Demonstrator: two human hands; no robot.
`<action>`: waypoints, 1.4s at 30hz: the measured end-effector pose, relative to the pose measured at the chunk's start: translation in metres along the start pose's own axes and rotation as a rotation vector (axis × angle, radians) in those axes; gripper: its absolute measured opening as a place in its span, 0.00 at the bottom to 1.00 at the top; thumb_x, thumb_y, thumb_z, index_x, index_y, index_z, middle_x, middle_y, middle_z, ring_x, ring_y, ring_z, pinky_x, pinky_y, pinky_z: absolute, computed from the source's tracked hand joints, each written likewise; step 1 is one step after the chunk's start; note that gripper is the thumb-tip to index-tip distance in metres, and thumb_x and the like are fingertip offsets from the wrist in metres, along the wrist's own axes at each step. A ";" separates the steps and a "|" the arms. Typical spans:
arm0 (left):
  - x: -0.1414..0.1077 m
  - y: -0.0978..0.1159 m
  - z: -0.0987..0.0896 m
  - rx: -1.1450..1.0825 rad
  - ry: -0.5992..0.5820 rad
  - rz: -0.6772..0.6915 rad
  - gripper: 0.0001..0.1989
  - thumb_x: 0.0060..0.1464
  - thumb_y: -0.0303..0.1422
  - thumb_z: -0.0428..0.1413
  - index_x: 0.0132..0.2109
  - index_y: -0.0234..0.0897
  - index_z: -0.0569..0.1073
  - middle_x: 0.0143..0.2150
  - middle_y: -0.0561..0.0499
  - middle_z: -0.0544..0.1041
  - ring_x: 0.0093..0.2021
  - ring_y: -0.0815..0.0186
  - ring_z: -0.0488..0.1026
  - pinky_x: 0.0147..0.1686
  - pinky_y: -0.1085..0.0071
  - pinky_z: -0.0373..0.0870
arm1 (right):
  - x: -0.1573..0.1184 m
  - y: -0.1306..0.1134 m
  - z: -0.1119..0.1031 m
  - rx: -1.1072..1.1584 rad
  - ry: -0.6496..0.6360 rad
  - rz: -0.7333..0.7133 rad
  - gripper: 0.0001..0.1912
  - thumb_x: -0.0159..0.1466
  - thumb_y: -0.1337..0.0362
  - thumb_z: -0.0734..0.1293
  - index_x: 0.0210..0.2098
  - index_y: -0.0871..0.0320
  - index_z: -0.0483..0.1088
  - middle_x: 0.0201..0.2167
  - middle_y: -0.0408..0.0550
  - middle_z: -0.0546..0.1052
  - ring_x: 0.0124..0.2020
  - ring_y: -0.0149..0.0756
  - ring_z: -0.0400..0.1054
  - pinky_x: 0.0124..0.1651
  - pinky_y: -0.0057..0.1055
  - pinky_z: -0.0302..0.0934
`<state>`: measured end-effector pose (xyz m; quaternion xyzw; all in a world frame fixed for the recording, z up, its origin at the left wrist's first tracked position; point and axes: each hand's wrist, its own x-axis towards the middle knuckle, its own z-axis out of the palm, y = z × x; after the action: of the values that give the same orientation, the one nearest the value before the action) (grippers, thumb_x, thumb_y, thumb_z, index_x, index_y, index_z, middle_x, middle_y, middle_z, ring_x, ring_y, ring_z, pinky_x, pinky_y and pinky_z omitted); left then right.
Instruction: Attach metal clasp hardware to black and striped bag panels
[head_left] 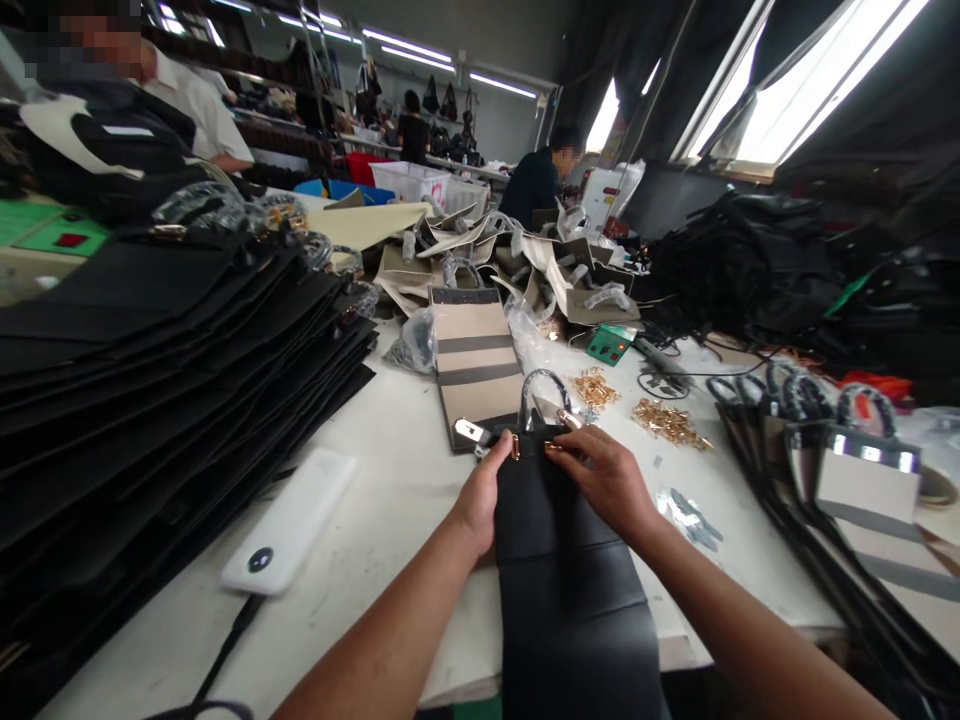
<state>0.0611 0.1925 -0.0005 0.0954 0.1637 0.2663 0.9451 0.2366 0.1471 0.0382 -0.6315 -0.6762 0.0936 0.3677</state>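
A long black bag panel [570, 560] with a plastic-wrapped handle [544, 378] at its far end lies in front of me, hanging over the table's near edge. My left hand [478, 505] grips its upper left edge, the thumb beside a gold fitting [515, 446]. At the upper right, the fingertips of my right hand [611, 480] pinch a small gold metal fitting [552, 447] against the panel. Shiny metal plates on short straps stick out on both sides of the handle. Beyond it lies a beige panel with grey stripes [476, 325].
On the left rises a tall stack of black panels [150, 400], with a white power bank [292, 520] beside it. Small gold parts [667, 422] lie in piles near a green control box [610, 344]. More handled panels [862, 480] stand at right. Several people work farther back.
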 end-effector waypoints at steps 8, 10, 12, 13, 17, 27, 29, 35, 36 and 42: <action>-0.005 0.005 -0.001 -0.015 -0.057 0.021 0.30 0.61 0.52 0.56 0.57 0.29 0.76 0.44 0.37 0.84 0.49 0.47 0.81 0.57 0.51 0.71 | 0.009 0.007 0.001 0.057 -0.089 0.002 0.09 0.68 0.59 0.67 0.40 0.50 0.82 0.37 0.48 0.79 0.41 0.42 0.75 0.44 0.36 0.69; -0.006 0.005 -0.005 0.000 -0.059 0.039 0.30 0.61 0.51 0.56 0.57 0.30 0.76 0.45 0.37 0.84 0.49 0.47 0.81 0.58 0.51 0.70 | 0.012 0.009 0.008 0.086 -0.107 0.015 0.09 0.67 0.59 0.68 0.40 0.50 0.82 0.37 0.47 0.80 0.41 0.41 0.75 0.45 0.36 0.70; -0.005 0.005 -0.007 0.016 -0.048 0.047 0.30 0.61 0.51 0.56 0.57 0.30 0.76 0.45 0.37 0.84 0.49 0.47 0.81 0.58 0.51 0.70 | 0.010 0.011 0.012 0.098 -0.090 0.036 0.09 0.67 0.59 0.68 0.40 0.50 0.82 0.38 0.46 0.80 0.42 0.42 0.75 0.47 0.37 0.70; -0.005 0.004 -0.008 0.024 -0.047 0.044 0.30 0.60 0.51 0.56 0.57 0.30 0.76 0.45 0.37 0.84 0.50 0.47 0.81 0.58 0.51 0.70 | 0.008 0.011 0.014 0.095 -0.070 0.052 0.10 0.67 0.58 0.68 0.41 0.50 0.82 0.39 0.47 0.80 0.43 0.42 0.75 0.49 0.38 0.69; -0.004 0.000 -0.002 0.055 -0.074 0.036 0.31 0.60 0.52 0.57 0.58 0.29 0.76 0.45 0.36 0.84 0.50 0.46 0.80 0.58 0.51 0.70 | -0.008 0.007 0.011 0.042 0.057 0.131 0.17 0.66 0.57 0.68 0.53 0.51 0.77 0.42 0.48 0.79 0.40 0.42 0.75 0.47 0.39 0.71; -0.014 0.002 0.004 0.019 -0.094 0.047 0.33 0.58 0.54 0.57 0.58 0.30 0.76 0.44 0.38 0.84 0.48 0.47 0.81 0.56 0.51 0.70 | -0.029 -0.021 0.018 -0.256 0.064 -0.022 0.16 0.72 0.57 0.61 0.52 0.53 0.76 0.44 0.52 0.75 0.44 0.43 0.73 0.48 0.40 0.69; -0.015 0.004 0.001 0.014 -0.082 0.051 0.32 0.58 0.54 0.58 0.57 0.30 0.76 0.44 0.38 0.84 0.48 0.47 0.81 0.56 0.51 0.71 | -0.025 -0.026 0.021 -0.323 0.041 -0.036 0.16 0.73 0.58 0.60 0.53 0.53 0.76 0.44 0.52 0.75 0.45 0.44 0.72 0.49 0.41 0.69; -0.015 0.003 0.000 0.020 -0.039 0.127 0.30 0.58 0.51 0.60 0.56 0.30 0.77 0.46 0.38 0.83 0.51 0.46 0.79 0.59 0.52 0.69 | -0.031 -0.042 0.020 -0.381 0.046 0.000 0.20 0.70 0.57 0.63 0.58 0.56 0.73 0.50 0.55 0.76 0.50 0.47 0.72 0.54 0.44 0.69; -0.015 0.002 0.000 0.030 -0.065 0.146 0.30 0.57 0.51 0.60 0.56 0.29 0.77 0.47 0.37 0.83 0.52 0.46 0.79 0.60 0.52 0.68 | -0.037 -0.047 0.021 -0.389 0.059 0.012 0.22 0.69 0.55 0.65 0.59 0.56 0.72 0.52 0.56 0.76 0.52 0.48 0.72 0.55 0.45 0.69; -0.017 -0.003 0.005 0.059 -0.354 0.152 0.40 0.55 0.61 0.56 0.59 0.30 0.75 0.55 0.34 0.79 0.61 0.43 0.72 0.65 0.49 0.60 | -0.066 -0.082 0.035 -0.563 0.002 0.069 0.39 0.57 0.51 0.73 0.64 0.58 0.67 0.65 0.62 0.68 0.65 0.63 0.63 0.60 0.57 0.65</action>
<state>0.0508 0.1800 0.0077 0.1807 -0.0052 0.3108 0.9331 0.1463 0.0829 0.0366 -0.7315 -0.6534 -0.0861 0.1751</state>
